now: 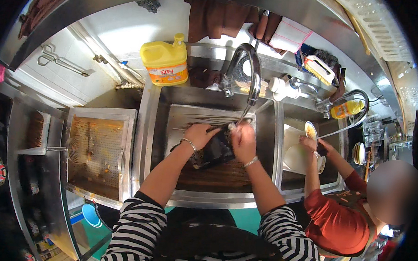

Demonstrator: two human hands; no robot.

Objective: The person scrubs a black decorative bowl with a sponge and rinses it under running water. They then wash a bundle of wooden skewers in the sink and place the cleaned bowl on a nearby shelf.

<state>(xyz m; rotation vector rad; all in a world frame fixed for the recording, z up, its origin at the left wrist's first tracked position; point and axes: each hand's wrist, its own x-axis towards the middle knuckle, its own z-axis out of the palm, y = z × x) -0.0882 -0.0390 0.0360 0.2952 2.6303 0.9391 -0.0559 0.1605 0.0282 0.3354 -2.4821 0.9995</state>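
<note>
A dark, rectangular tray or pan is tilted over the middle basin of a stainless steel sink. My left hand grips its upper left edge. At its upper right edge is my right hand, blurred, with something small and pale at the fingertips that I cannot make out. Water runs from the curved chrome faucet onto that corner. Thin dark sticks or streaks show in the basin behind the tray. Brownish water lies at the basin's near side.
A yellow detergent jug stands behind the basin. At the right, a co-worker in a red top holds a small plate under running water. Left of the sink sits a perforated metal strainer tray with a wire skimmer. A scrub brush rests at the back.
</note>
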